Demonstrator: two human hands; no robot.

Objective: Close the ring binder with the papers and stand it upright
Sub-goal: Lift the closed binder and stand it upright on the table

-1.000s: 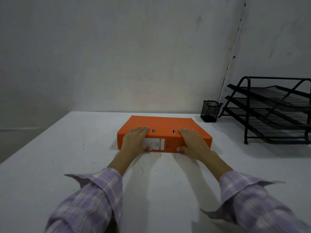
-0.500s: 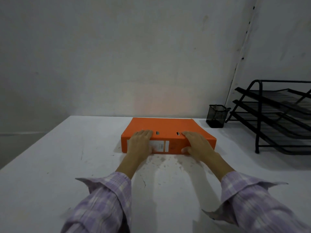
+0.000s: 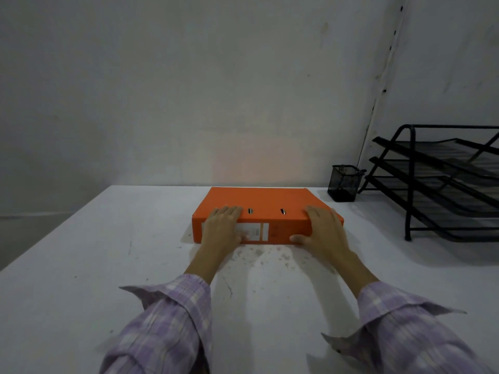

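Observation:
An orange ring binder (image 3: 263,201) lies flat and closed on the white table (image 3: 81,265), its spine with a white label facing me. My left hand (image 3: 222,225) grips the spine's left part, fingers over the top cover and thumb on the label. Over the spine's right end lies my right hand (image 3: 322,228), fingers on the cover, thumb down against the spine near the table. The papers inside are hidden.
A small black mesh pen cup (image 3: 343,183) stands at the back right by the wall. A black three-tier wire letter tray (image 3: 442,184) fills the right side. The wall runs close behind the binder.
The binder stays flat with both hands on the spine. My right hand has slid slightly toward the spine's right end. The view has shifted a little.

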